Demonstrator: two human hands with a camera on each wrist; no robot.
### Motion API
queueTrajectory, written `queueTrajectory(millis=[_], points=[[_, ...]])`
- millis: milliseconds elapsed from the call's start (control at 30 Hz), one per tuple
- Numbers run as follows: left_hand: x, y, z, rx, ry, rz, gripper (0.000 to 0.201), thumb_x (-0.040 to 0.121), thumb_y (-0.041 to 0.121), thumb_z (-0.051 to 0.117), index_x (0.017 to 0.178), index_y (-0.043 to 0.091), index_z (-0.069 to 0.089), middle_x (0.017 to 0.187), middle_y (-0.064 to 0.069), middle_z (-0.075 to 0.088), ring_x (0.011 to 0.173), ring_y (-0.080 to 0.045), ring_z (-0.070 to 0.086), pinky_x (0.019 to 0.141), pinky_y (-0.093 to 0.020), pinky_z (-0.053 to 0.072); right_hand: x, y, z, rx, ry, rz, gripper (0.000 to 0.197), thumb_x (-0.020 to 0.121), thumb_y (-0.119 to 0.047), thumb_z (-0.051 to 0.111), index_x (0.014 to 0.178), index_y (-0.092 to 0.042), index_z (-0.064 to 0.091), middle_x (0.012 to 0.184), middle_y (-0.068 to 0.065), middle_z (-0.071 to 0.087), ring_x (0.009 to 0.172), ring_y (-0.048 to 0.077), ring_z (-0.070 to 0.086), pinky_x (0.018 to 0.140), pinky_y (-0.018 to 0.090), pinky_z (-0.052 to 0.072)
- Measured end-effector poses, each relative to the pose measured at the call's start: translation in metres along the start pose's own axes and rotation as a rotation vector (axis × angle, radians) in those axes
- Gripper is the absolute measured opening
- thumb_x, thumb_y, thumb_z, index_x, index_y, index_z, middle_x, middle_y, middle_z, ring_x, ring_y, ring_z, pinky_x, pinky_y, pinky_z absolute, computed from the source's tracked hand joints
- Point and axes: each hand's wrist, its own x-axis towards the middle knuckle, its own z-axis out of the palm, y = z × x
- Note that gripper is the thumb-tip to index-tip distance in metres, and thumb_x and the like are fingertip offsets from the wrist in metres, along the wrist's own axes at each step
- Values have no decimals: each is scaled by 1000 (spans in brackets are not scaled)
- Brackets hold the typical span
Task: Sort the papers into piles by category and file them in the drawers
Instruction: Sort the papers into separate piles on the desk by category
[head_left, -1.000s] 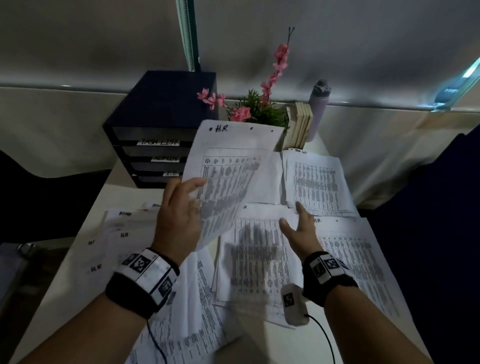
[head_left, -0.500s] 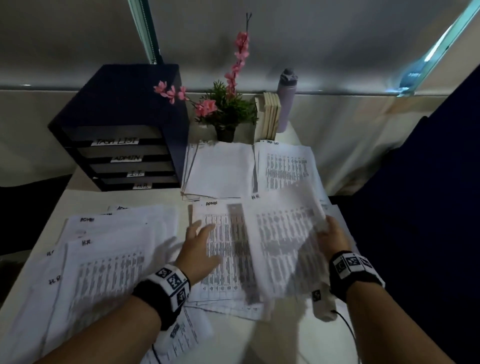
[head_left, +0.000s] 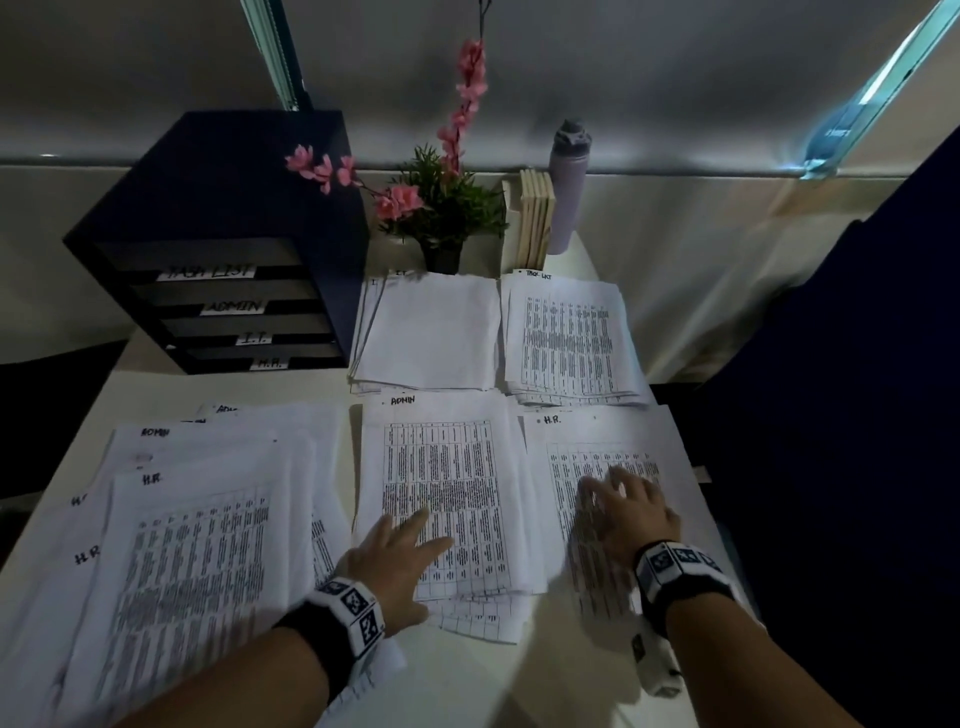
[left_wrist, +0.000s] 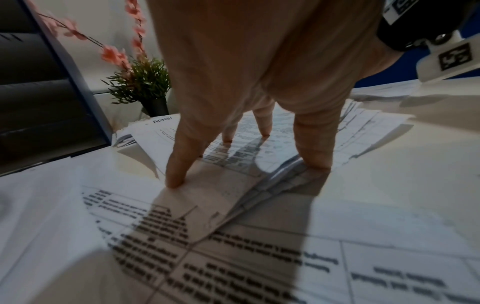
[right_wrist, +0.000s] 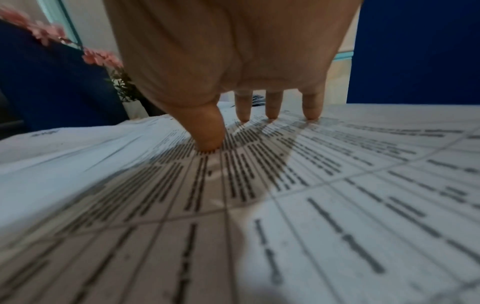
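Papers (head_left: 447, 499) are all white with dense black table grids and black handwritten headings up top, except one pile (head_left: 431, 332) showing a plain white sheet. Drawer unit (head_left: 223, 244) is dark navy, nearly black, with little white labels lettered in black. The plant (head_left: 447, 202) is green in a black pot, pink blossoms on thin dark stems. Bottle (head_left: 569, 187) looks pale lilac with a grey cap. Both wristbands (head_left: 345, 613) are black with white blocks carrying black square marker patterns. Table (head_left: 156, 395) is off-white.
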Motion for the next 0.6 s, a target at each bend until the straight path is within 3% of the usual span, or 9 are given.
queueTrajectory(millis=[167, 267, 400, 500, 600], points=[[-4, -6, -2, -36, -5, -2, 86, 82, 45, 65, 144, 52, 5, 157, 16, -18, 147, -30, -10, 113, -58, 24, 9, -22, 3, 28, -16, 9, 71, 79, -31, 69, 129, -60, 29, 154, -11, 13, 142, 24, 13, 109, 57, 26], [-6, -12, -7, -50, 8, 6, 82, 82, 47, 63, 143, 52, 9, 158, 16, -13, 147, -27, -5, 114, -56, 20, 12, -29, 0, 62, -39, 27, 64, 80, -25, 66, 124, -59, 34, 152, -10, 15, 142, 25, 14, 108, 58, 27], [-13, -24, -18, -174, 223, -16, 70, 87, 45, 57, 146, 43, 19, 160, 8, 6, 146, -20, 14, 118, -45, 21, 14, -47, -7, 27, -5, 84, 56, 79, -37, 63, 129, -47, 38, 152, -5, 20, 141, 28, 16, 109, 58, 27], [-17, -49, -22, -442, 362, -178, 68, 88, 33, 61, 147, 32, 26, 160, 2, 10, 145, -21, 19, 118, -36, 21, 15, -78, -9, 47, 134, -9, 50, 86, -27, 56, 133, -37, 42, 148, -1, 29, 136, 27, 28, 109, 52, 33], [-25, -91, -16, -565, 417, -374, 71, 89, 31, 60, 149, 24, 23, 159, -5, 8, 144, -25, 19, 118, -38, 21, 15, -126, -7, 161, 117, -211, 45, 88, -19, 56, 132, -28, 49, 138, 3, 41, 124, 25, 42, 104, 40, 41]])
